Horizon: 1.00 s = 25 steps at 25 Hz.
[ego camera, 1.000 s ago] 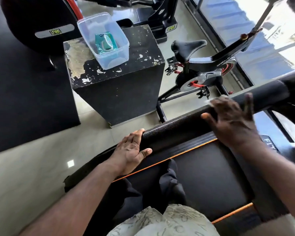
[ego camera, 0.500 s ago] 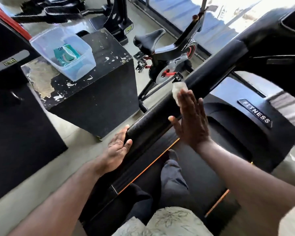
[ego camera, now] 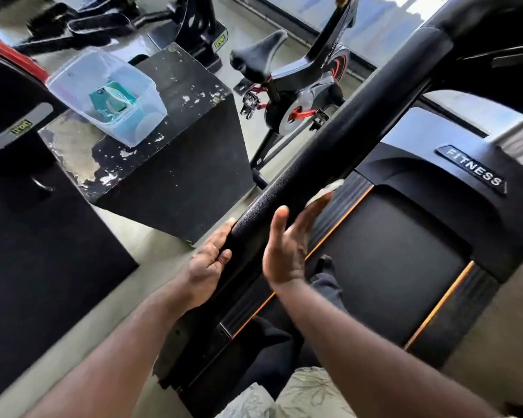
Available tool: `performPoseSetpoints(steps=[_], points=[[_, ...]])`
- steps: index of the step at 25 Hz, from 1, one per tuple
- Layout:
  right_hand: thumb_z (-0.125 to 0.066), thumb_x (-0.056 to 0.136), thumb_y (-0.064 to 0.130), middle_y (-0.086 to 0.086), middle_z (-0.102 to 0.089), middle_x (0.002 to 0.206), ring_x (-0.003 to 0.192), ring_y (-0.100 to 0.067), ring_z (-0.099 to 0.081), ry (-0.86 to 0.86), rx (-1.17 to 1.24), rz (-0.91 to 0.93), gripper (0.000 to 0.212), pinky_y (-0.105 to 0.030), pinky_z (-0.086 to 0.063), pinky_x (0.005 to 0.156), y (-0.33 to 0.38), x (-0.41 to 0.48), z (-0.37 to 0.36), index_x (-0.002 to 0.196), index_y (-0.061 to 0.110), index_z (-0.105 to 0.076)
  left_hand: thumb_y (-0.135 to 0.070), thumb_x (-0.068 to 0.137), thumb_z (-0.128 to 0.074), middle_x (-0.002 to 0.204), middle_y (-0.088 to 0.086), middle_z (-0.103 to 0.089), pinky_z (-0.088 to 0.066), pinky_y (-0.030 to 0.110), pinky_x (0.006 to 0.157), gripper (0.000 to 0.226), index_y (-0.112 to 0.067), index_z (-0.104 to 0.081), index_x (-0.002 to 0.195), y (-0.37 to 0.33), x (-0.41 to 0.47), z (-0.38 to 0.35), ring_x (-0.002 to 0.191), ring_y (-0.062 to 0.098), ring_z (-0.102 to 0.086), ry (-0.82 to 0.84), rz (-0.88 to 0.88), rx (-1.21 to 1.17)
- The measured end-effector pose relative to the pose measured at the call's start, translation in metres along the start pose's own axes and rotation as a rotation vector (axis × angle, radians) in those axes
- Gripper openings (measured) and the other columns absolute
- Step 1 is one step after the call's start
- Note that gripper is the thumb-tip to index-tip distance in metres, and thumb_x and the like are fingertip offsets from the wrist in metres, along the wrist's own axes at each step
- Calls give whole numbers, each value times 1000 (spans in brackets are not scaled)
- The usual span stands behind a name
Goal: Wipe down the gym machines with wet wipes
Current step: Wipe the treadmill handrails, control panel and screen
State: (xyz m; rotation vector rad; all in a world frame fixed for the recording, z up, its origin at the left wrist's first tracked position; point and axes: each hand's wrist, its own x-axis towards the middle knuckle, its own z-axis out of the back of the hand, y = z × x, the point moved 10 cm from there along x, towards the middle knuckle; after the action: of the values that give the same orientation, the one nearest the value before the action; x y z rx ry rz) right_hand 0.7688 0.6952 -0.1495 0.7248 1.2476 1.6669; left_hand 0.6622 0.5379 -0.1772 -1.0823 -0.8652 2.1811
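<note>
Your left hand (ego camera: 207, 262) still grips the black handrail (ego camera: 341, 137) of the treadmill (ego camera: 390, 260), thumb on the near side and fingers wrapped over the far side, at the same low spot on the bar as half a second ago. Your right hand (ego camera: 286, 248) has changed more. Before, it lay flat against the rail further up, back towards you, with the wet wipe (ego camera: 328, 190) peeking out above the fingertips. Now it has slid down the bar until it sits just beside your left hand, and it has rolled over so the palm faces up and towards you. Its fingers are straight, not curled, and they press the white wipe against the inner, lower side of the rail, so only a small edge of the wipe shows past the fingertips. The wipe is touching the rail above the orange-edged side strip of the deck. Your view has also swung a little, so the FITNESS badge (ego camera: 471, 170) on the motor cover now sits lower in the picture. To your left, the black worktop (ego camera: 178, 82) with its chipped top carries the clear plastic tub (ego camera: 147, 125) holding the teal wipes pack (ego camera: 111, 99), as before. The spin bike (ego camera: 296, 86) stands beyond the rail.
</note>
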Motion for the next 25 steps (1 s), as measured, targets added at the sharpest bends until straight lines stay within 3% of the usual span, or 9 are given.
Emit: performPoseSetpoints(steps=[3, 7, 10, 12, 15, 18, 21, 23, 25], points=[[-15, 94, 84, -2, 30, 170, 157, -6, 22, -27, 18, -123, 107, -39, 8, 130, 0, 8, -3, 162, 9, 22, 1, 109, -44, 161, -24, -23, -7, 9, 122, 64, -27, -25, 164, 4, 1, -1, 148, -14, -16, 0, -7, -10], [-18, 97, 81, -1, 39, 166, 156, -12, 27, 256, -1, 11, 106, -29, 13, 128, 6, -81, -33, 159, 7, 27, -8, 110, -46, 167, -23, -23, -9, 20, 129, 64, -33, -25, 164, 10, 0, 0, 153, -11, -15, 7, -15, -3], [-26, 100, 75, -8, 34, 168, 157, -11, 24, 70, -33, -4, 107, -23, 13, 125, 6, -23, -15, 159, 2, 25, -6, 110, -46, 168, -19, -22, -6, 17, 128, 63, -29, -24, 165, 7, -1, -2, 153, -9, -14, 16, -15, -9], [-34, 102, 68, -15, 28, 169, 159, -17, 20, -25, -32, 22, 106, -30, 10, 129, 9, 14, -2, 159, -2, 22, -7, 111, -44, 166, -22, -18, -2, 8, 123, 62, -28, -22, 165, 6, -2, -3, 153, -9, -11, 28, 4, -15], [-46, 107, 44, -28, 20, 168, 160, -37, 15, 14, -196, 233, 94, -58, 0, 129, 14, 30, 9, 159, -10, 11, -6, 111, -41, 169, -21, -18, -4, 17, 128, 63, -29, -21, 166, 6, -6, -3, 155, -9, -10, 23, 1, -65], [-50, 106, 42, -26, -20, 168, 159, -43, -10, 91, -539, 528, 76, -60, -6, 128, 43, 47, 19, 160, -6, -25, -2, 109, -44, 159, -27, -25, -12, 5, 120, 61, -27, -30, 163, 1, -6, -3, 144, -18, -16, 3, -27, -102], [-35, 103, 67, -12, -47, 154, 151, -32, -34, 474, -1060, 782, 78, -48, -14, 130, 69, 36, -24, 153, 7, -45, -2, 102, -44, 168, -12, -29, -14, 16, 127, 67, -24, -31, 164, 9, -5, -5, 153, -5, -20, -27, 34, -153], [-28, 102, 71, -12, -50, 152, 149, -30, -38, 709, -1139, 819, 84, -44, -17, 129, 74, 3, -50, 155, 7, -43, -8, 107, -43, 172, -1, -24, -11, 19, 127, 65, -22, -22, 167, 19, -7, -6, 159, 9, -16, -43, 123, -74], [-30, 106, 62, -11, -55, 151, 147, -27, -42, 921, -1067, 917, 74, -41, -22, 128, 70, -39, -70, 154, 8, -46, -41, 111, -41, 173, 5, -23, -11, 24, 128, 65, -19, -17, 168, 33, -24, -1, 159, 17, -18, -107, 269, 49]])
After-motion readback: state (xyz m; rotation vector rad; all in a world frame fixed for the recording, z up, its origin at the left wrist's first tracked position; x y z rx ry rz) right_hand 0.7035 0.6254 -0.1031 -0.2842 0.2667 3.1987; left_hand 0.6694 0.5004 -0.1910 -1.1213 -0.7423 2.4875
